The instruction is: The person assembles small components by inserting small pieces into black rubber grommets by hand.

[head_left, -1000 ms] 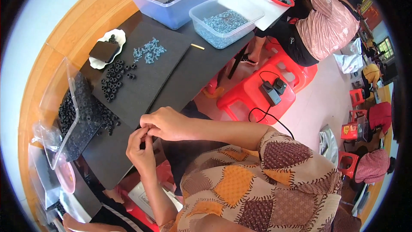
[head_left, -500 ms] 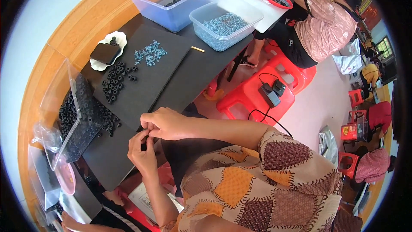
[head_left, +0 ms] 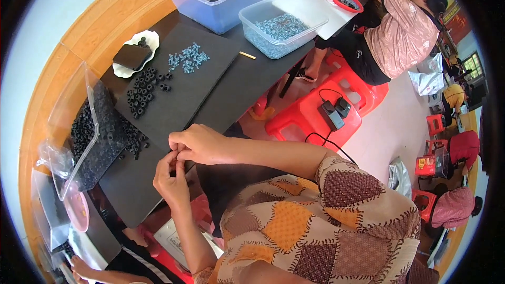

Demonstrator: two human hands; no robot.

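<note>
With left hand (head_left: pixel 172 183) and right hand (head_left: pixel 201 144) touching at the near edge of the table (head_left: pixel 239 85), grasp impossible to tell, and black rings (head_left: pixel 141 94) heaped toward the left edge of the board (head_left: pixel 190 90), could drop anything held through a slipped pinch.

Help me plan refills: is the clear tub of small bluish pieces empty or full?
Neither: the clear tub is partly filled. The bluish pieces leave bare wall showing above them.
</note>
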